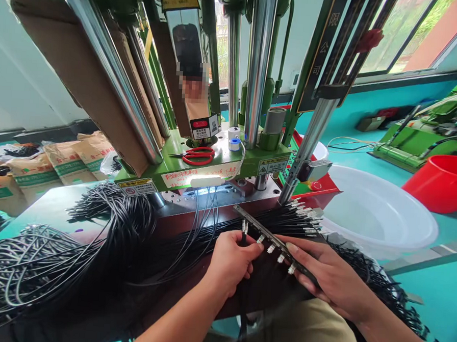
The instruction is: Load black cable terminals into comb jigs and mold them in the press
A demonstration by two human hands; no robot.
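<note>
Head view: right hand (332, 274) grips the slotted bar (271, 236), slanting far-left to near-right. Left hand (233, 259) pinches a connector-tipped cable (244, 236) beside it.

Matt metal bar (264, 229), glossy cables (134, 222)

left hand (233, 260): black cable (244, 238) | right hand (332, 273): metal bar (262, 229) | pliers (186, 157) on press (252, 157)
</note>
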